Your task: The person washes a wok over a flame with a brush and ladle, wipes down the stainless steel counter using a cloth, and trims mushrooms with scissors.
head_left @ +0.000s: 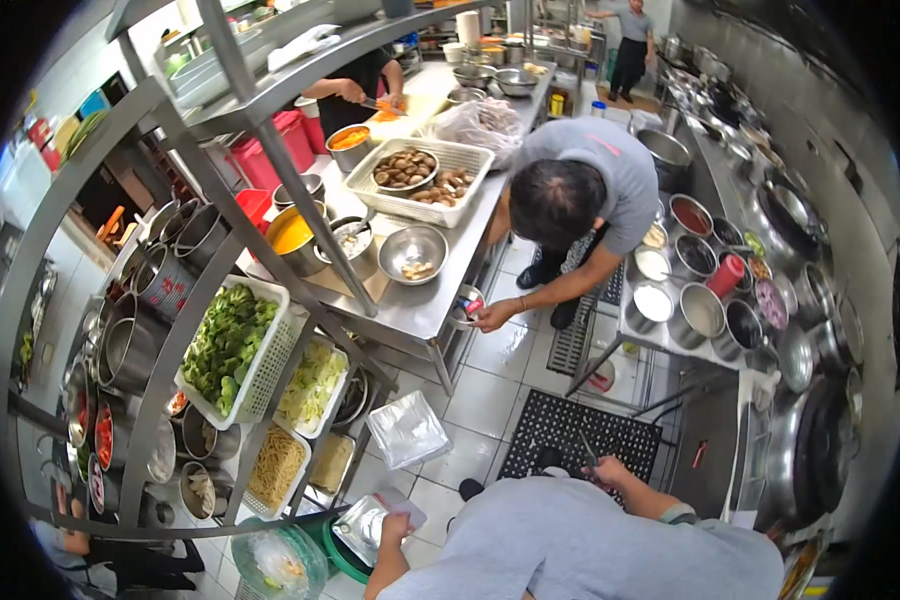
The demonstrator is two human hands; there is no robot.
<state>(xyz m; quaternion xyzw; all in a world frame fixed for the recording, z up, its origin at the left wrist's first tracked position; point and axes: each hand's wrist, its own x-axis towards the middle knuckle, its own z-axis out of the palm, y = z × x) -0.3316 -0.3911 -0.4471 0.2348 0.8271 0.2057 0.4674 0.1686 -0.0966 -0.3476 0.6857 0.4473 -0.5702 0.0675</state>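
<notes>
At the bottom, my left hand (395, 527) is closed on the edge of a silver foil packet (368, 524), which is over a green bin (342, 556). My right hand (610, 471), further right above the black floor mat (540, 430), is closed around a thin dark tool (589, 450) that looks like a knife. Another shiny silver packet (408, 430) lies ahead of my left hand, beside the shelving.
A co-worker (610, 180) bends beside the steel table (425, 300), one hand at a small bowl. Shelves at left hold broccoli (232, 345) and noodles (278, 468). Pots (700, 312) crowd the right counter. Another person cuts orange food at the back.
</notes>
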